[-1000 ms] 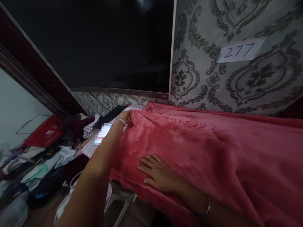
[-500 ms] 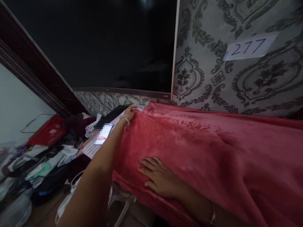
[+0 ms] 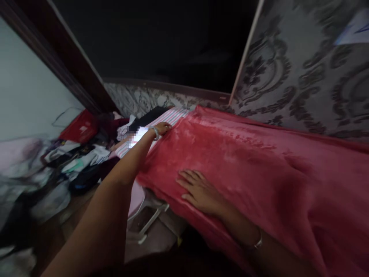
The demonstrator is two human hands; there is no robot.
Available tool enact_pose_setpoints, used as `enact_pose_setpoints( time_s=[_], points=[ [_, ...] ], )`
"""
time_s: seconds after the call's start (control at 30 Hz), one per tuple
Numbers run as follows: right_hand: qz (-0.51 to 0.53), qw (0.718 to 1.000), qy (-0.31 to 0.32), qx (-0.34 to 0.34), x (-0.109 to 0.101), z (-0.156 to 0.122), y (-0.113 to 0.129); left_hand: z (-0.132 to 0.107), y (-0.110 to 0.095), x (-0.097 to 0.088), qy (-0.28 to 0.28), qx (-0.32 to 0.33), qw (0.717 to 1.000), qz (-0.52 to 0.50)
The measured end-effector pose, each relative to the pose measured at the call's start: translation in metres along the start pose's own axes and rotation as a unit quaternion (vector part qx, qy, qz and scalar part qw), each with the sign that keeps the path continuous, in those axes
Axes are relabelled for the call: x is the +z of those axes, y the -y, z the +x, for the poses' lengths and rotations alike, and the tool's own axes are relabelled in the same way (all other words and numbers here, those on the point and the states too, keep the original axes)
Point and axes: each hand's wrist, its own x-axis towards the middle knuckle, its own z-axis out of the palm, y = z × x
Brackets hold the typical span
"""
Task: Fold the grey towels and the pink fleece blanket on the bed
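One mottled, rumpled red cloth [image 3: 239, 165] lies under spread right fingers [image 3: 187, 186]; left fingers [image 3: 164, 126] unclear.

Red velvety cloth [image 3: 230, 161], spread out; smoother at left, creased at lower right

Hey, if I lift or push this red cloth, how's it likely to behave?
Probably floppy: the red cloth droops along its near side. Pushed, it may bunch rather than slide stiffly, given the soft folds toward the right.
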Motion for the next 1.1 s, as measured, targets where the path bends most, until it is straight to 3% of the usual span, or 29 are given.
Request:
enact_pose_setpoints(
  time_s=[0.17,0.33,0.5,0.63,0.77,0.9,1.1],
  points=[
    [-0.039,0.999,-0.009,-0.016,0.005,-0.002,-0.002,-0.054,0.037,0.001,0.036,-0.015,0.999,0.034],
    [-0.057,0.998,-0.017,-0.027,0.008,-0.004,-0.005,-0.110,0.059,0.005,0.003,-0.009,0.994,0.111],
    [-0.050,0.998,-0.018,-0.032,0.008,-0.003,-0.007,-0.137,0.067,0.021,-0.042,-0.017,0.982,0.183],
    [-0.036,0.999,-0.009,-0.013,0.005,-0.002,-0.004,-0.148,0.070,0.027,-0.038,-0.009,0.973,0.227],
    [-0.012,1.000,0.005,-0.005,-0.001,-0.001,0.001,-0.142,0.063,0.013,-0.042,0.011,0.964,0.264],
    [0.010,1.000,0.005,0.000,-0.005,0.002,0.002,-0.111,0.025,0.005,-0.080,0.096,0.955,0.269],
    [0.031,1.000,0.001,0.002,-0.006,0.003,0.003,-0.035,-0.051,0.040,-0.060,0.199,0.946,0.250]
  ],
)
